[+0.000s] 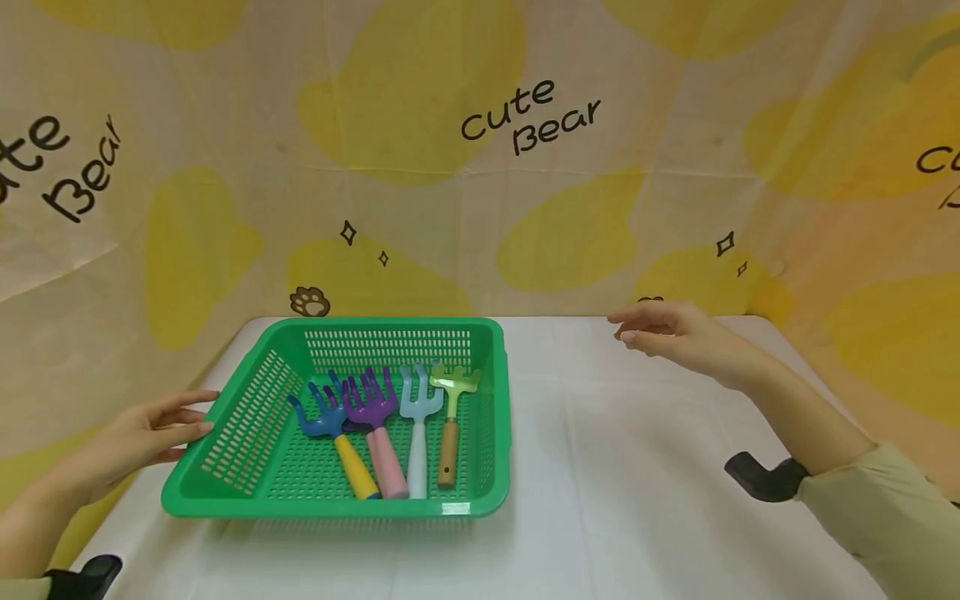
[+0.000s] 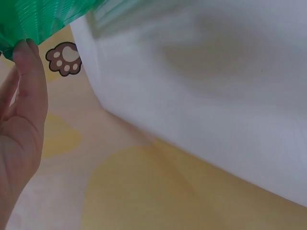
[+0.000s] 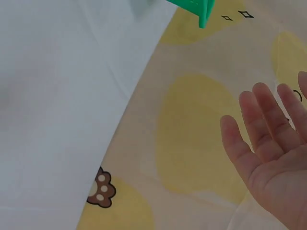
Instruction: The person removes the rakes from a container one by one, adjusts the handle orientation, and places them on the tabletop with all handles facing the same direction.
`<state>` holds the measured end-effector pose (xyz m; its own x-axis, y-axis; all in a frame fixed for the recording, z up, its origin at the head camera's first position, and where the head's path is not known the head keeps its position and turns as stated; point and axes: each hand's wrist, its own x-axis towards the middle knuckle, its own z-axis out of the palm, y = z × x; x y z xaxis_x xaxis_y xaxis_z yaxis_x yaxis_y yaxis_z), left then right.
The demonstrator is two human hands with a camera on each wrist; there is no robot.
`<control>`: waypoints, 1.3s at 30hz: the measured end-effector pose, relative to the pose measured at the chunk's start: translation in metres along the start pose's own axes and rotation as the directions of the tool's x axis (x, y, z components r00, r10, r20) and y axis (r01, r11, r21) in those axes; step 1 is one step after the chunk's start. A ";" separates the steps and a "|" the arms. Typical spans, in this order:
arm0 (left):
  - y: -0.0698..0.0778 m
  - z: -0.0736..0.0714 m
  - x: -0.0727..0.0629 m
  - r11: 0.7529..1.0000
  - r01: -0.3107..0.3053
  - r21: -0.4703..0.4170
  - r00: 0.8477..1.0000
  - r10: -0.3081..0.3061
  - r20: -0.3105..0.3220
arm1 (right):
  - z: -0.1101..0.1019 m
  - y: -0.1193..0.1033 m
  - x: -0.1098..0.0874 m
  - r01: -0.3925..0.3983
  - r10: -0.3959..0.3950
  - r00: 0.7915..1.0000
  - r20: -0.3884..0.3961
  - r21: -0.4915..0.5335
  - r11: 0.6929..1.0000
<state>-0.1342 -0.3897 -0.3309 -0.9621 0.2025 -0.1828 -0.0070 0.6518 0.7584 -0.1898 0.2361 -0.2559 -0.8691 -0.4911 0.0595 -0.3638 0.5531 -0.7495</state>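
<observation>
A green plastic basket (image 1: 504, 433) with slotted walls stands left of centre in the head view. Inside lie several small garden hand rakes: a blue one with a yellow handle (image 1: 356, 467), a purple one with a pink handle (image 1: 388, 462), a pale blue one (image 1: 417, 450) and a light green one with a brown handle (image 1: 448, 450). Another purple head shows partly beneath the front purple one. My left hand (image 1: 153, 429) grips the basket's left rim between thumb and fingers. Well to the right, my right hand (image 1: 675, 333) hovers over the table, fingers extended and holding nothing.
White cloth covers the table (image 1: 600, 467). Behind and beside it hangs a cream and yellow printed backdrop (image 1: 570, 233). Dark bands (image 1: 765, 477) sit at both wrists. The basket's corner (image 3: 203, 17) shows at the top of the right wrist view.
</observation>
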 end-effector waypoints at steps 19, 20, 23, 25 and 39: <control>-0.001 -0.005 0.003 0.997 0.050 0.050 0.999 -0.050 0.005 | 0.020 -0.007 0.029 -0.090 0.081 0.995 0.059 0.176 0.980; 0.000 -0.004 0.003 0.998 0.049 0.049 0.999 -0.050 0.007 | 0.021 -0.009 0.031 -0.096 0.087 0.994 0.059 0.170 0.981; 0.000 -0.003 0.004 0.998 0.039 0.039 0.999 -0.040 0.019 | 0.023 -0.013 0.035 -0.115 0.106 0.992 0.066 0.168 0.979; 0.000 -0.003 0.005 0.999 0.033 0.031 0.999 -0.034 0.028 | 0.025 -0.016 0.039 -0.131 0.118 0.990 0.079 0.177 0.976; 0.000 -0.005 0.008 0.999 0.031 -0.019 0.998 -0.030 0.049 | 0.047 -0.028 0.063 -0.185 0.145 0.979 0.143 0.322 0.929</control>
<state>-0.1431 -0.3917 -0.3295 -0.9467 0.2186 -0.2364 -0.0420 0.6441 0.7638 -0.2189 0.1584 -0.2623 -0.8557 -0.4968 -0.1449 -0.0696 0.3879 -0.9191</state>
